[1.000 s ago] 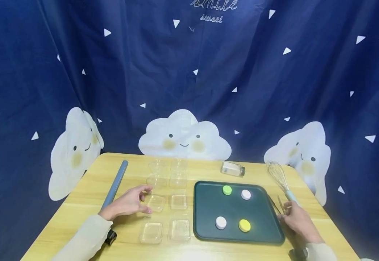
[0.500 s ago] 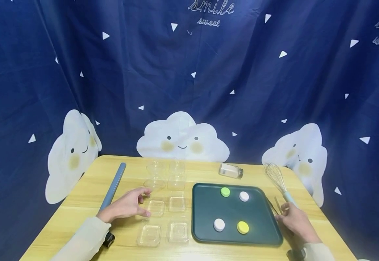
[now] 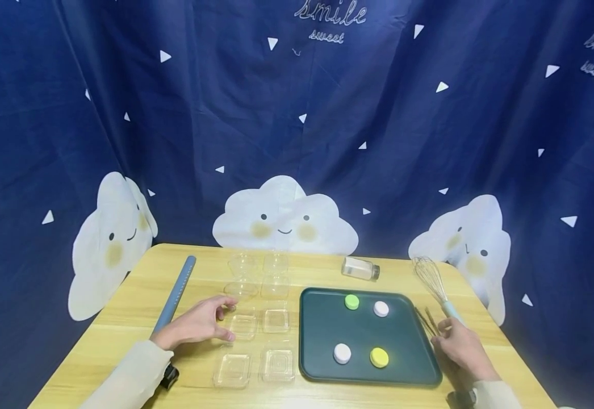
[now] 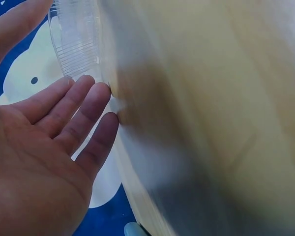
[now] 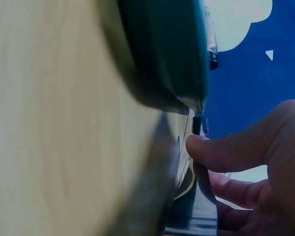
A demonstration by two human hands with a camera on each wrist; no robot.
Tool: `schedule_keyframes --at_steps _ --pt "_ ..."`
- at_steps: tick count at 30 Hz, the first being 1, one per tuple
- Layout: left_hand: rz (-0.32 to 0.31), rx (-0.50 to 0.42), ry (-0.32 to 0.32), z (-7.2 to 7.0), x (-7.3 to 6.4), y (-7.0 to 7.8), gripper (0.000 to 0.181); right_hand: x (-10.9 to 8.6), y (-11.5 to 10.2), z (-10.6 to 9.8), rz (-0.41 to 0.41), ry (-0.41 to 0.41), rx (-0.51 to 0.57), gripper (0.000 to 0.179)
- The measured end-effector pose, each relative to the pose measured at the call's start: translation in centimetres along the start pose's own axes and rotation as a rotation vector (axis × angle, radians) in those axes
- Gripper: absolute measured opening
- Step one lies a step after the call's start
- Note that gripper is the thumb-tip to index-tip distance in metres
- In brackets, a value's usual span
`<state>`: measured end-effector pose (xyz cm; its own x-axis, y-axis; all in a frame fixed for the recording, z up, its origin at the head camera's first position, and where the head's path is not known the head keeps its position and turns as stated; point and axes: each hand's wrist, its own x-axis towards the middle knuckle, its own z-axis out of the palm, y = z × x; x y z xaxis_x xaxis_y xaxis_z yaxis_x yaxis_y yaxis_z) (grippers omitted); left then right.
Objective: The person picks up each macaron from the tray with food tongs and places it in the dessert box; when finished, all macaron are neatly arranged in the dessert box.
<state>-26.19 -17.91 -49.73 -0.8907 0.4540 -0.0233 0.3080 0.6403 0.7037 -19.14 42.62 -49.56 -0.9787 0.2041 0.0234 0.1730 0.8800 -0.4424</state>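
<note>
My left hand (image 3: 197, 325) rests at the left side of a clear plastic box (image 3: 243, 326), thumb and fingers spread apart around its near-left edge. In the left wrist view its fingers (image 4: 91, 105) are extended, with ribbed clear plastic (image 4: 76, 42) just beyond the tips. On the right, my right hand (image 3: 463, 347) pinches a pair of metal tongs (image 3: 428, 321) beside the tray's right edge. The right wrist view has the thumb (image 5: 206, 150) on one arm of the tongs (image 5: 201, 196), the other fingers behind. A dark green tray (image 3: 363, 372) carries green, white and yellow macarons (image 3: 379, 357).
More clear boxes (image 3: 278, 363) stand in two columns left of the tray, their lids (image 3: 275, 270) raised. A whisk (image 3: 432, 281) lies at the right, a capped jar (image 3: 360, 268) behind the tray. A blue-grey strip (image 3: 176, 292) lies under the left forearm.
The head view has shifted slightly. Both hands stay nearly in place, and the two arms of the tongs look a little closer together.
</note>
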Motion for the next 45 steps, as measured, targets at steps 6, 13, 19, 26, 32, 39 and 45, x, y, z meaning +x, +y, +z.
schedule_keyframes --at_steps 6,13,19,26,32,39,45 --pt "0.0 -0.002 -0.003 0.1 -0.1 0.0 0.086 0.2 0.0 0.2 0.025 -0.002 0.043 0.033" --pt "-0.005 -0.003 -0.015 0.1 0.0 -0.1 0.083 0.2 -0.2 -0.1 0.043 -0.014 0.088 0.032" --pt "-0.022 -0.023 -0.025 0.0 0.1 -0.1 0.082 0.3 -0.9 -0.5 0.04 0.07 0.098 0.035" --pt "-0.02 -0.021 -0.02 0.0 0.2 -0.1 0.079 0.5 -2.4 -0.8 0.014 0.156 0.105 0.033" --pt "-0.008 -0.022 -0.017 0.1 0.1 -0.1 0.076 0.9 -3.8 -1.3 -0.026 0.163 0.104 0.036" --pt "0.0 -0.034 -0.015 0.2 0.2 -0.1 0.075 1.6 -5.8 -1.1 -0.134 0.221 0.104 0.024" --pt "0.001 -0.037 -0.014 0.1 0.1 -0.2 0.075 2.4 -7.3 -0.3 -0.223 0.223 0.112 0.019"
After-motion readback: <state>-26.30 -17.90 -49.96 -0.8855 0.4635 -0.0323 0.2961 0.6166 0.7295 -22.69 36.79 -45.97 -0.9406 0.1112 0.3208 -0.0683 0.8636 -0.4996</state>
